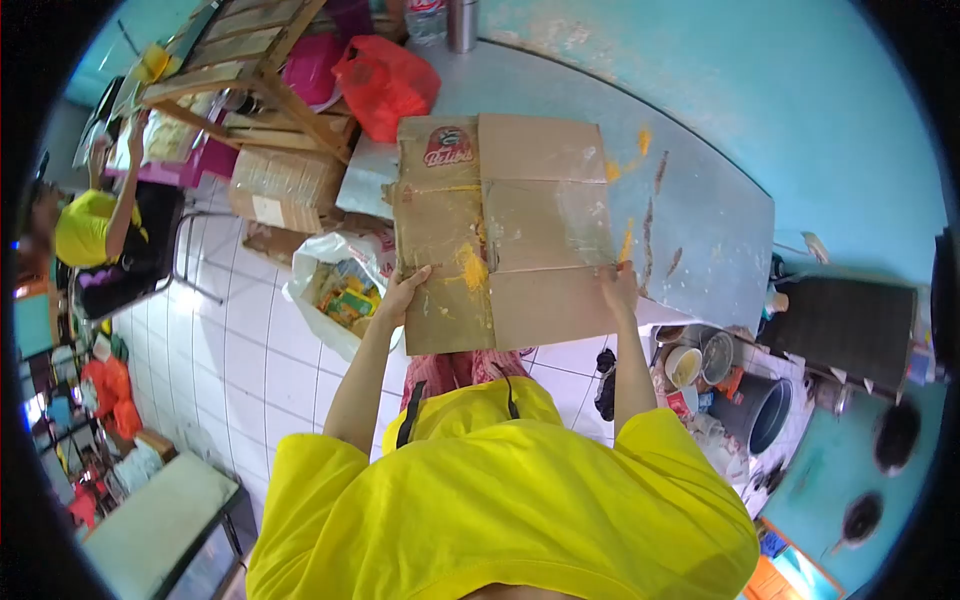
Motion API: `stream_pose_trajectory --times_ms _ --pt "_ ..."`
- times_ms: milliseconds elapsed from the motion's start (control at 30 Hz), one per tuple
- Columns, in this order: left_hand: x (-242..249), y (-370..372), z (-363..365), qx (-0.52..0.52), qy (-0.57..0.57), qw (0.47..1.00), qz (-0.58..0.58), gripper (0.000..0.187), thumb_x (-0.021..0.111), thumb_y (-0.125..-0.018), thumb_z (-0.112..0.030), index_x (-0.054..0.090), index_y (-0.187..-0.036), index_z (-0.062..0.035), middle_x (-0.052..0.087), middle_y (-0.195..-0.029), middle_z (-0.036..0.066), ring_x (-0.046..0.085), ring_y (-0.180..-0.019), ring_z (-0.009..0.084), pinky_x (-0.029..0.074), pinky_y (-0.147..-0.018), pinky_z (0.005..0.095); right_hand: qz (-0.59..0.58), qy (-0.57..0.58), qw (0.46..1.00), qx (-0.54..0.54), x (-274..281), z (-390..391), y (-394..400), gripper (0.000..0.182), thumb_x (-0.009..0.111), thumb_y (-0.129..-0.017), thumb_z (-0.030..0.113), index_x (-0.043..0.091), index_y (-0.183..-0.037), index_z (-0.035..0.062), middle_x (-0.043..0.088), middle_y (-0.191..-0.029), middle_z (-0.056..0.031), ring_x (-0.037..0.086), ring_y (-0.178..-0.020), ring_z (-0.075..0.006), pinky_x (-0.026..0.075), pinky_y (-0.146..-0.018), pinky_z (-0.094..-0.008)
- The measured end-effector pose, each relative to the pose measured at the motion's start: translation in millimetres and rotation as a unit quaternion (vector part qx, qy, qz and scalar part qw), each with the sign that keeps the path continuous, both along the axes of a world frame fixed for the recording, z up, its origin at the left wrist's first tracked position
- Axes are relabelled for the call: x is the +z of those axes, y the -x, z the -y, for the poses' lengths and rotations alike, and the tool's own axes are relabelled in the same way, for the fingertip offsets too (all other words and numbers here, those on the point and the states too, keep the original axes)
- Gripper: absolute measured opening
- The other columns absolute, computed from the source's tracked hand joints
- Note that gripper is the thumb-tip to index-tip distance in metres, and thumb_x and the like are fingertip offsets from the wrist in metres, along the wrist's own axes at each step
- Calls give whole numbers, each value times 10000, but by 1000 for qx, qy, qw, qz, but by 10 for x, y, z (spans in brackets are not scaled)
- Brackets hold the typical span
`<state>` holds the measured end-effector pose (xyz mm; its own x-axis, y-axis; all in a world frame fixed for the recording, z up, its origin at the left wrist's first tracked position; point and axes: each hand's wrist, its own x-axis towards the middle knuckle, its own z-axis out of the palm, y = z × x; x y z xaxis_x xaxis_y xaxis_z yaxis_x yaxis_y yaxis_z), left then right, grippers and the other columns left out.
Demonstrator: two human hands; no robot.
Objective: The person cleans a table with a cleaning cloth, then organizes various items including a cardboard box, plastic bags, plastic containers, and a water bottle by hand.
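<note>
A flattened cardboard box (550, 225) is spread out in front of me, its far part over the grey table (700, 215). Creases divide it into panels, a red printed logo marks the far left one, and orange-yellow powder stains the left half. My left hand (402, 297) grips its left edge, thumb on top and the other fingers hidden beneath. On the opposite edge, my right hand (620, 290) holds the cardboard in the same way. More orange powder (643, 141) and dark brown streaks lie on the tabletop to the right.
Left of me, a white plastic bag (312, 300) full of wrappers stands on the tiled floor. A red plastic bag (385, 85) and a steel bottle (462, 25) are at the back. Buckets (765, 412) stand at right. Another person in a yellow shirt (85, 228) sits far left.
</note>
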<state>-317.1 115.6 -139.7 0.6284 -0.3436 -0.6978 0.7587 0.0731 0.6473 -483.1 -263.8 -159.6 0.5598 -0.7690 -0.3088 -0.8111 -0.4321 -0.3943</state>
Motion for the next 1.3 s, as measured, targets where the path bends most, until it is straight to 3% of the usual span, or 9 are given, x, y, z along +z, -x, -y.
stream_pose_trajectory --times_ms 67,200,500,667,767,933,1067,1167,1300 --pt "7 14 13 -8 -2 1000 17 369 671 -845 -211 544 -1142 -33 634 -999 80 624 -847 179 538 -691 343 90 26 996 16 -172 132 31 660 593 -786 553 561 -1119 -16 604 -969 -271 571 -982 -384 429 -838 -455" --pt "19 229 -68 -36 -16 999 36 418 680 -839 -230 535 -1171 -20 638 -1018 85 616 -887 163 537 -714 324 99 68 993 6 -46 143 100 741 550 -808 583 537 -1186 -54 574 -1127 -259 551 -1046 -391 412 -928 -432" --pt "722 1060 -852 82 -53 994 56 445 669 -852 -273 522 -1188 -19 617 -1066 66 581 -938 150 484 -801 300 245 82 959 117 652 -703 223 500 578 -863 441 567 -1032 -30 610 -931 -249 579 -853 -379 447 -750 -415" --pt "914 1558 -1862 138 -60 982 117 433 645 -870 -249 515 -1188 16 622 -1083 71 573 -973 155 474 -816 302 353 80 915 176 462 -1628 168 426 589 -859 427 578 -936 8 624 -841 -189 586 -759 -351 455 -684 -406" --pt "1041 1873 -2560 176 -94 973 116 434 645 -869 -228 505 -1218 -12 608 -1118 73 570 -982 161 462 -848 303 269 -90 944 168 513 -2300 140 393 587 -856 431 570 -882 39 620 -790 -155 591 -733 -328 454 -657 -386" --pt "1782 1793 -3232 195 -204 953 113 469 659 -851 -214 479 -1248 -37 603 -1092 60 585 -940 165 489 -795 312 168 -146 949 223 421 -3170 -3 524 516 -851 533 557 -917 15 615 -894 -258 601 -892 -407 446 -735 -475" --pt "2251 1464 -3526 124 -247 953 125 389 615 -836 -156 523 -1182 -3 623 -1006 69 613 -829 158 514 -747 300 114 -187 938 269 144 -3464 101 534 502 -875 491 544 -925 -39 600 -781 -245 594 -770 -398 441 -691 -435" --pt "2534 1123 -3500 54 -214 969 109 341 564 -810 -146 554 -1116 3 632 -965 83 619 -777 153 527 -709 304 6 -253 920 298 96 -3450 152 606 445 -868 519 546 -1010 -62 593 -906 -291 576 -902 -421 423 -780 -453" --pt "2408 607 -3321 129 -68 989 25 295 535 -800 -210 553 -1045 -45 623 -906 97 634 -750 196 545 -657 322 -101 -324 883 325 222 -3358 100 688 415 -838 509 519 -1167 -87 522 -1136 -356 494 -1127 -455 372 -966 -458"
